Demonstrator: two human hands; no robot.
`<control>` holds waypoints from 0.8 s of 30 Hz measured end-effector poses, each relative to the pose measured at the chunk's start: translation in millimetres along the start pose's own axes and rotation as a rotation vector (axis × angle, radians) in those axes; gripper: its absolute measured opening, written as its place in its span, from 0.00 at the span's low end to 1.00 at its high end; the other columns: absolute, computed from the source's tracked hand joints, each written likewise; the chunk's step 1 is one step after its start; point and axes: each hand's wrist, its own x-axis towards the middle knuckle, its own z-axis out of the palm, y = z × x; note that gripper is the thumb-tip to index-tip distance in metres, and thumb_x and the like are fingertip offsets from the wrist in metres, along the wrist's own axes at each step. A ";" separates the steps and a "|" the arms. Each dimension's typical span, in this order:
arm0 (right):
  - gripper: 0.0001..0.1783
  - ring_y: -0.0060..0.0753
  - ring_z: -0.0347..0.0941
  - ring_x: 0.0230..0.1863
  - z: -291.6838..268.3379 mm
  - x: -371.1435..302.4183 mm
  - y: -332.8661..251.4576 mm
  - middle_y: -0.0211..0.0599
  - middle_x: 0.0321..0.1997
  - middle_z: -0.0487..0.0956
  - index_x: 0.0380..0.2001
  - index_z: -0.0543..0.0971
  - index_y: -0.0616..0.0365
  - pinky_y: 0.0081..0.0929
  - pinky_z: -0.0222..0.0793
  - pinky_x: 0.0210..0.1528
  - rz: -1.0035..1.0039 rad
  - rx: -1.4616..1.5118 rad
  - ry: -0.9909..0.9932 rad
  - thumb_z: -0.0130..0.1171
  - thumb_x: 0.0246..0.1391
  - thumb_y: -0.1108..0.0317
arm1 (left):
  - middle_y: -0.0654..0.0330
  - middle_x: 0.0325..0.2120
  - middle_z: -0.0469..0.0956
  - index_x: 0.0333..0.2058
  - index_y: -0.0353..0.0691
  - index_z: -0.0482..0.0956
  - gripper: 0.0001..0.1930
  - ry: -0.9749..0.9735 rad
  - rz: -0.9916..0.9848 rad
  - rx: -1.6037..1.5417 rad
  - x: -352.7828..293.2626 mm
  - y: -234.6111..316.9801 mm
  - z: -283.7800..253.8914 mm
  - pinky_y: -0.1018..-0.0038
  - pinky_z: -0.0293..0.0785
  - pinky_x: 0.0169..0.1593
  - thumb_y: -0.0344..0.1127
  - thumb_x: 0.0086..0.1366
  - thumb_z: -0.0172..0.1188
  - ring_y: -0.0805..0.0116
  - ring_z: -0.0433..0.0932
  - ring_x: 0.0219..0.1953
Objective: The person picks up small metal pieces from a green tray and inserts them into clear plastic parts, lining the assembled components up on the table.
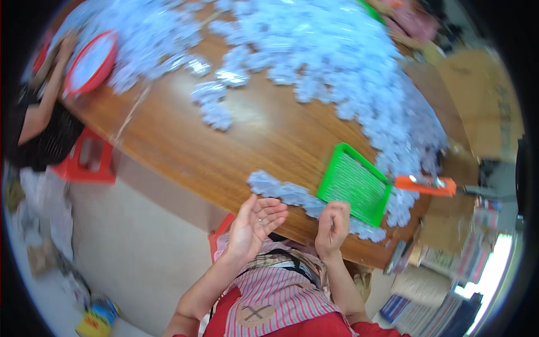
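At the near table edge, my left hand [254,224] is palm up with its fingers stretched out and slightly curled, and a ring shows on one finger. My right hand [332,227] is closed beside the near corner of a green tray [338,163]. Whatever it may hold is hidden inside the fingers. In the tray lie many small, thin, shiny pieces [359,185], too small to name. A row of pale bluish-white small pieces [292,194] runs along the table edge, just beyond my left hand and toward the tray.
Large heaps of the pale pieces [325,62] cover the far and right table [252,135]. An orange-handled tool [425,185] is right of the tray. Another person's arm [48,95] reaches by a red basin [106,64] at left; a red stool [92,160] stands below. Cardboard [477,101] is at right.
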 end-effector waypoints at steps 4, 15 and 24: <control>0.10 0.45 0.63 0.29 -64.2 -56.3 46.8 0.43 0.26 0.69 0.20 0.68 0.61 0.38 0.59 0.33 -0.016 -0.232 0.061 0.55 0.53 0.75 | 0.53 0.40 0.78 0.43 0.35 0.73 0.21 -0.128 0.047 0.056 25.0 -11.4 61.1 0.69 0.75 0.52 0.49 0.74 0.41 0.63 0.78 0.46; 0.08 0.44 0.65 0.31 -156.4 -152.8 111.0 0.43 0.28 0.69 0.25 0.71 0.66 0.35 0.62 0.34 0.361 -0.442 0.714 0.53 0.58 0.76 | 0.58 0.59 0.70 0.57 0.37 0.68 0.30 -0.098 0.254 0.678 155.1 -104.3 152.0 0.66 0.40 0.69 0.56 0.73 0.33 0.68 0.59 0.66; 0.08 0.43 0.66 0.32 -160.9 -158.4 130.6 0.42 0.28 0.70 0.24 0.72 0.66 0.35 0.63 0.34 0.279 -0.253 0.816 0.54 0.56 0.77 | 0.51 0.64 0.62 0.68 0.41 0.51 0.31 -0.239 0.668 1.151 163.6 -129.6 147.0 0.65 0.38 0.70 0.54 0.74 0.34 0.61 0.53 0.69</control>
